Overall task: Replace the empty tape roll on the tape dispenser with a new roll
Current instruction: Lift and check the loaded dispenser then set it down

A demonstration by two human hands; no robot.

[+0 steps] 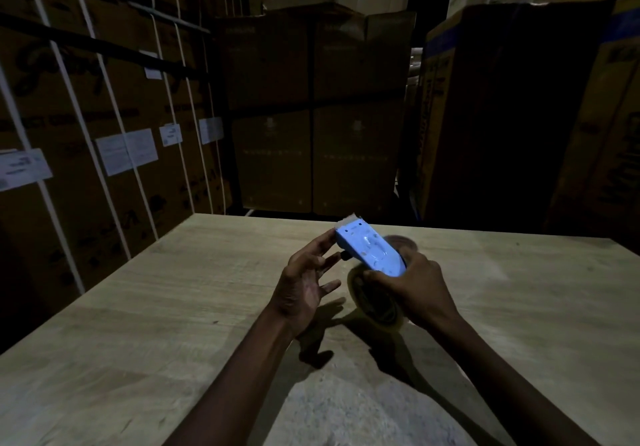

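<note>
A light blue tape dispenser [369, 249] is held above the wooden table [173, 307], its blade end pointing away from me. My right hand [415, 289] grips its near end together with a clear tape roll [375, 301] below it. My left hand [308, 279] is beside the dispenser's left side with fingers spread, its fingertips touching or nearly touching the blue edge. A dark round thing [401, 241], perhaps another roll, lies on the table just behind the dispenser, mostly hidden.
Strapped cardboard boxes [104, 116] are stacked to the left of the table, more boxes [318, 116] behind it and a tall box [512, 116] at the right. The room is dim.
</note>
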